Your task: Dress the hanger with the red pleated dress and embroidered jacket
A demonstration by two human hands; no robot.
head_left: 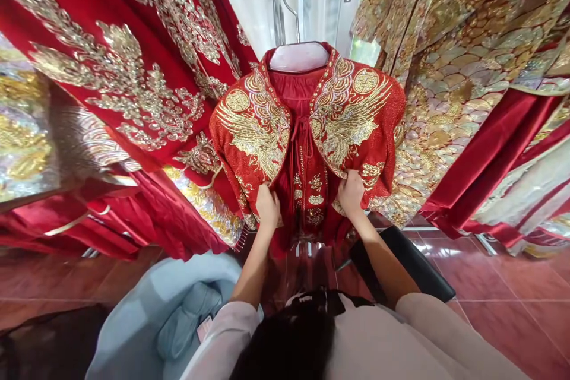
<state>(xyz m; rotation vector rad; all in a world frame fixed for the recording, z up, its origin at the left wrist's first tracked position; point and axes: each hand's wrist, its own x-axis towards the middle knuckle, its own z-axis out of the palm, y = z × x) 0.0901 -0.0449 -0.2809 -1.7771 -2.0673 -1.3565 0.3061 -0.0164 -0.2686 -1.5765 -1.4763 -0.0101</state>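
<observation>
A short red jacket (383, 124) with gold bird embroidery and round medallions hangs in front of me on a metal hanger (291, 6) with a pale padded bar. Closed on its left front edge near the hem is my left hand (268, 206). My right hand (351, 193) grips the opposite front edge at about the same height. Between the two edges, which stand apart, a red inner garment (303, 157) shows with a tie at its neck and gold motifs down the middle. My fingertips are partly hidden in the cloth.
To the left hangs a red gown (146, 71) with silver-gold beading. Gold scale-patterned garments (449, 101) hang on the right. A light blue tub chair (129, 303) with a cushion stands lower left. A black flat-topped piece (401, 261) sits lower right on the red tiled floor (499, 273).
</observation>
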